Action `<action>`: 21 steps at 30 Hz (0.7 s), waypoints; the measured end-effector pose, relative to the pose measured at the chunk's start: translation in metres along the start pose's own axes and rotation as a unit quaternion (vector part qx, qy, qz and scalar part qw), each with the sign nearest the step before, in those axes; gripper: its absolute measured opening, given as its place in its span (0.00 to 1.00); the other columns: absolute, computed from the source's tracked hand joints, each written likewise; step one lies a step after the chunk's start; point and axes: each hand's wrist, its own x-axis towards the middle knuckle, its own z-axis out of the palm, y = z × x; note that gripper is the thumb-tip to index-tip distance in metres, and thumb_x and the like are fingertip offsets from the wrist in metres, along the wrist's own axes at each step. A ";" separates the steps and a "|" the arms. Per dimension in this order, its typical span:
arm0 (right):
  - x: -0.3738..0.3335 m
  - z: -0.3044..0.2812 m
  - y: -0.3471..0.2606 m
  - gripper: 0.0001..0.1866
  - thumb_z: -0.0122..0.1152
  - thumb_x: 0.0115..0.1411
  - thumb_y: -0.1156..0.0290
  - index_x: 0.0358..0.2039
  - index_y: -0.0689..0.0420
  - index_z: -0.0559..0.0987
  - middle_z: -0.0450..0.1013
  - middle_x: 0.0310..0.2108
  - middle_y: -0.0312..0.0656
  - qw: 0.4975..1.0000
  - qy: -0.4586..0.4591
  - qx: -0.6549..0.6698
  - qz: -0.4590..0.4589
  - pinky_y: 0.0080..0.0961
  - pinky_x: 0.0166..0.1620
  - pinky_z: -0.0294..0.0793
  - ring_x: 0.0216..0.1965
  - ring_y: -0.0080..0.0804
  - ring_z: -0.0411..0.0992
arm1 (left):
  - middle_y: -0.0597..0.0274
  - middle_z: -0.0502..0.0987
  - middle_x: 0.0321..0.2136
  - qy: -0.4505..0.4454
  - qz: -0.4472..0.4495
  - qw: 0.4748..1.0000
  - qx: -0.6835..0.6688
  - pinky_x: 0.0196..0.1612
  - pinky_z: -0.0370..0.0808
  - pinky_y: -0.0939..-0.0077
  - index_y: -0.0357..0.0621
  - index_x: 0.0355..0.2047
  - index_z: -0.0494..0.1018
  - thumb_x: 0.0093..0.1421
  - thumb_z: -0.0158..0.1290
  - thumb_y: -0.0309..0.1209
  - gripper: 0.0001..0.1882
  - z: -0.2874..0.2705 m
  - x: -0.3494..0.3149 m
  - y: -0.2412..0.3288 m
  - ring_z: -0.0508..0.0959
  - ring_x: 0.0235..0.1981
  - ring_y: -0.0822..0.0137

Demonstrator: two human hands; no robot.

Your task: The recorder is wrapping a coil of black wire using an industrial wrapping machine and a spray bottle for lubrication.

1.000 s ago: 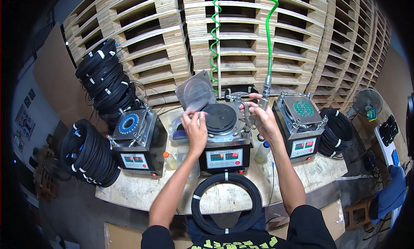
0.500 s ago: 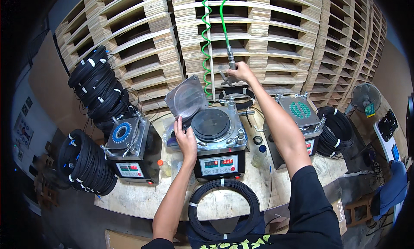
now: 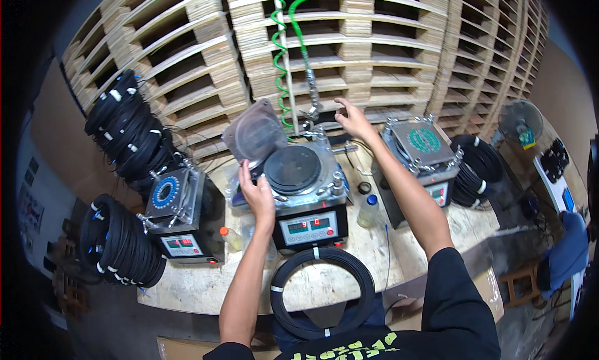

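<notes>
The middle polishing machine (image 3: pixel 315 228) has its clear square lid (image 3: pixel 254 135) tilted up behind a dark round plate (image 3: pixel 292 168). My left hand (image 3: pixel 257 196) is at the lid's lower edge, fingers stretched upward; whether they touch the lid I cannot tell. Beyond the machine, an air blow gun (image 3: pixel 312 98) hangs from a green coiled hose (image 3: pixel 298 29). My right hand (image 3: pixel 354 120) is just right of the gun, apart from it, with thumb and forefinger spread and nothing between them.
Similar machines stand left (image 3: pixel 182 213) and right (image 3: pixel 424 149), carrying blue and green ringed fixtures. Cable coils (image 3: pixel 121 241) pile at the left; one black coil (image 3: pixel 279 297) lies at the front edge. Orange-capped (image 3: pixel 232 238) and blue-capped bottles (image 3: pixel 367 214) flank the middle machine. Pallets (image 3: pixel 399 32) rise behind.
My right hand has let go of the air blow gun and come down to its right; the gun now hangs free. My left hand stays by the lid. The whole view has shifted slightly.
</notes>
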 end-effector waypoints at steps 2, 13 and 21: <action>-0.052 -0.014 -0.002 0.29 0.54 0.57 0.77 0.61 0.61 0.66 0.75 0.45 0.54 0.998 0.010 0.052 0.017 0.32 0.51 0.74 0.47 0.41 0.75 | 0.40 0.64 0.61 0.000 -0.001 1.000 -0.010 0.68 0.54 0.63 0.28 0.58 0.65 0.56 0.45 0.22 0.27 0.002 0.002 -0.001 0.63 0.64 0.48; -0.308 -0.008 0.011 0.51 0.67 0.46 0.77 0.69 0.58 0.52 0.58 0.65 0.51 0.974 0.023 0.099 0.202 0.33 0.69 0.53 0.67 0.42 0.57 | 0.45 0.59 0.66 -0.028 -0.067 0.995 -0.075 0.66 0.56 0.68 0.31 0.62 0.62 0.58 0.43 0.22 0.29 0.002 -0.001 0.010 0.61 0.66 0.52; -0.278 0.001 0.030 0.39 0.77 0.47 0.67 0.58 0.61 0.70 0.76 0.49 0.51 0.979 0.091 -0.008 0.182 0.32 0.56 0.70 0.54 0.38 0.73 | 0.42 0.61 0.64 -0.025 -0.056 0.996 -0.070 0.66 0.56 0.67 0.30 0.61 0.62 0.58 0.45 0.22 0.29 0.008 -0.003 -0.006 0.61 0.66 0.51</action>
